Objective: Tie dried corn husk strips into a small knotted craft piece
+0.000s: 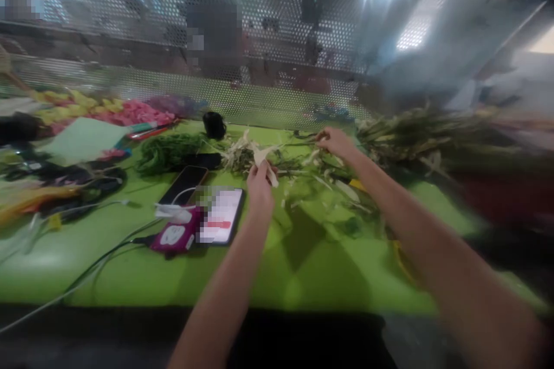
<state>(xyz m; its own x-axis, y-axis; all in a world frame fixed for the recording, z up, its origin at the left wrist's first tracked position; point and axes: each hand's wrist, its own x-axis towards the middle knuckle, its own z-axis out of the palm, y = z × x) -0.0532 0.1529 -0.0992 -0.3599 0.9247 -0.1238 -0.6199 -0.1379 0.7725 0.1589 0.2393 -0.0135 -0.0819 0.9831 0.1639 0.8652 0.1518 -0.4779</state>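
Note:
My left hand (260, 183) is closed around a pale cream petal-like piece (261, 155), its pointed ends sticking out past the fingers. Further right and a little farther away, my right hand (337, 143) is pinched, thumb against fingers. A thin dark strand runs left from near those fingertips, but blur hides whether they grip it. Just behind the left hand lies a heap of cream curled pieces (238, 153). Between and below the hands, thin green stems and pale scraps (341, 187) are strewn on the green tabletop (277, 277).
Left of my left forearm lie a lit phone (225, 216), a dark phone (184, 184) and a magenta power block (177, 233) with cables. Green fluffy material (167, 153), a black roll (214, 125) and pink and yellow pieces (142, 112) sit behind. Long stems (407, 132) are piled right. A perforated screen (277, 29) stands behind.

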